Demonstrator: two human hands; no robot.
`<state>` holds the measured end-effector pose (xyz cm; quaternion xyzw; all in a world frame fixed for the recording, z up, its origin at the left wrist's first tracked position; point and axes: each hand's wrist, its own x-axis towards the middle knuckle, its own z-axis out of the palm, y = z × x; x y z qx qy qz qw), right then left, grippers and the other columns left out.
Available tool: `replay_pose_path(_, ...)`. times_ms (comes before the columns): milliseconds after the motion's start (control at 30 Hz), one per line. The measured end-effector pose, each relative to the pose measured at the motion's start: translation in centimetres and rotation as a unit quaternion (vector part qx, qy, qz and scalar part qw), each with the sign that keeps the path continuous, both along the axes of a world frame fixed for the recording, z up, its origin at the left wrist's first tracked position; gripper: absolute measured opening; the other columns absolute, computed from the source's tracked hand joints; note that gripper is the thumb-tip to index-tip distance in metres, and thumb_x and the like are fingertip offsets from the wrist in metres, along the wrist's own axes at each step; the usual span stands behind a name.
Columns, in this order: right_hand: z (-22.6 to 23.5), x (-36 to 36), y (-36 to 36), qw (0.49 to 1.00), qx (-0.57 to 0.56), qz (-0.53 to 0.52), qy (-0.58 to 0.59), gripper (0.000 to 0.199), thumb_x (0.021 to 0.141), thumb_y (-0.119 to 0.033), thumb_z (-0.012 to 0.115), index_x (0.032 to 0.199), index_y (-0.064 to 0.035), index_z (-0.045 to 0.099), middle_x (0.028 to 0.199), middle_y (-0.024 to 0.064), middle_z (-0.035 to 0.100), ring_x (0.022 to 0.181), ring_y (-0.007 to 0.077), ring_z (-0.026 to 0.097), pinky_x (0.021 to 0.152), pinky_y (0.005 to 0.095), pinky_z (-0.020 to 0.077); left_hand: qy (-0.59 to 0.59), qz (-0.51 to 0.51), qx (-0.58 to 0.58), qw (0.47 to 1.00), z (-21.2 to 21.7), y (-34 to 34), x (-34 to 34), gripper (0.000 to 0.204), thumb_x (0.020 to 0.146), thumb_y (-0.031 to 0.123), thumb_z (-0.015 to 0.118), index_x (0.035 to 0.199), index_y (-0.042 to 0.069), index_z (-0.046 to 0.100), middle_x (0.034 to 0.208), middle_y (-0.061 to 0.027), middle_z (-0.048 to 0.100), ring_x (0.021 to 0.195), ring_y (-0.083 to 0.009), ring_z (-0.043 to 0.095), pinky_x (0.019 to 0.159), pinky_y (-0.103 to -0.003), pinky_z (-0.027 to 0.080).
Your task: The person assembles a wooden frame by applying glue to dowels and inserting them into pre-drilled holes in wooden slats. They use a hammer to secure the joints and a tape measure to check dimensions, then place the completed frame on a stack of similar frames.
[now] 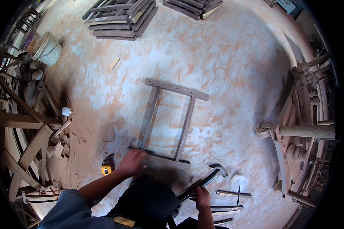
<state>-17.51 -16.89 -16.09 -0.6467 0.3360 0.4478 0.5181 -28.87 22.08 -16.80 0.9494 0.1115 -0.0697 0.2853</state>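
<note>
A dark wooden frame [187, 129] lies on the floor ahead of me, two rails joined by two crosspieces. The far rail [177, 89] shows several small holes. My left hand [132, 163] is at the left end of the near rail [166, 159], gripping it with the thumb apart from the fingers. A claw hammer [214, 175] lies slanted at my right side, its head pointing away from me. Curled right beside its dark handle is my right hand [202, 197]; whatever sits between those fingers is too small to make out.
A yellow tape measure [107, 168] lies left of my left hand. Right of the hammer are a round white container [239, 182] and dark wooden strips [227, 208]. Stacked frames [122, 23] stand far off. Wooden parts line both sides, with a white bucket [49, 51] at left.
</note>
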Motion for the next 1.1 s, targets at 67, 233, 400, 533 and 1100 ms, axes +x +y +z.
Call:
replay_pose_path(67,0.9,0.3,0.6,1.000,-0.003,0.011,-0.005,0.043,0.095,-0.026,0.054,0.128,-0.0006,0.046,0.088,0.0099,0.062,0.069,0.0197,0.064,0.054,0.0330,0.0554,0.044,-0.076,0.013,0.996,0.0,-1.9,3.4,0.063,0.074,0.032,0.076,0.124,0.002,0.053,0.122,-0.0180,0.055,0.117,-0.0351,0.050,0.096,-0.044,0.043)
replay_pose_path(233,3.5,0.2,0.6,0.998,0.023,-0.028,-0.049,0.046,0.092,-0.023,0.059,0.127,0.0043,0.047,0.089,0.0107,0.063,0.063,0.0177,0.064,0.052,0.0299,0.0548,0.090,-0.176,0.100,0.975,-2.6,-4.4,6.8,0.047,0.074,0.032,0.074,0.109,0.005,0.058,0.106,-0.0096,0.058,0.106,-0.0277,0.054,0.088,-0.040,0.047)
replay_pose_path(400,5.9,0.0,1.3,0.995,0.068,-0.012,-0.073,0.044,0.094,-0.023,0.059,0.127,0.0042,0.049,0.091,0.0114,0.064,0.068,0.0175,0.064,0.057,0.0296,0.0556,0.051,-0.211,0.152,0.964,-3.8,-4.1,6.7,0.014,0.083,0.017,0.050,0.085,0.009,0.061,0.094,-0.0089,0.061,0.095,-0.0254,0.059,0.077,-0.039,0.053)
replay_pose_path(533,10.9,0.2,3.0,0.979,0.169,-0.034,-0.105,0.040,0.095,-0.021,0.061,0.126,0.0031,0.051,0.097,0.0126,0.066,0.075,0.0178,0.065,0.065,0.0303,0.0558,0.099,-0.210,0.129,0.964,-3.5,-3.7,6.2,0.021,0.079,0.022,0.059,0.092,0.006,0.061,0.096,-0.0141,0.062,0.093,-0.0315,0.062,0.080,-0.042,0.052)
replay_pose_path(1100,33.1,-1.3,2.3,0.962,0.236,-0.045,-0.132,0.028,0.097,-0.017,0.060,0.120,-0.0037,0.058,0.100,0.0032,0.066,0.079,0.0080,0.059,0.072,0.0236,0.0499,0.324,-0.231,0.073,0.915,22.8,-0.1,20.6,0.057,0.080,0.055,0.065,0.099,0.001,0.064,0.093,-0.0206,0.067,0.093,-0.0369,0.064,0.082,-0.044,0.050)
